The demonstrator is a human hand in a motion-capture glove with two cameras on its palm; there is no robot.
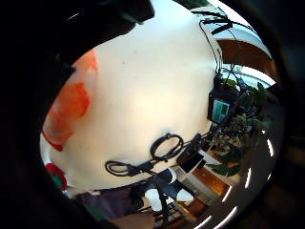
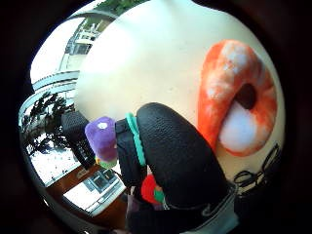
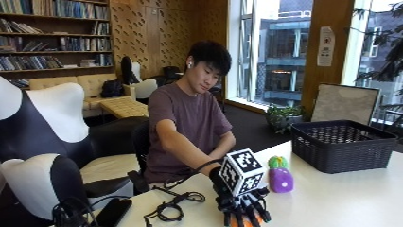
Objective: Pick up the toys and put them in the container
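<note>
Bookshelves and tall windows stand behind me, and I sit at a smooth white table [image 3: 353, 198]. My black-gloved right hand [image 3: 244, 208] is low in the middle of the outside view. Its fingers point down, spread apart, over a soft orange and white curled shrimp toy [image 2: 239, 97], which peeks out just under my fingertips. I cannot tell if they touch it. Just to the right, a purple plush eggplant with a green top [image 3: 279, 176] sits on the table. Farther right stands a dark plastic basket with holes [image 3: 343, 144].

Outside view faces person across table [image 3: 353, 198]; palm views close above it.
</note>
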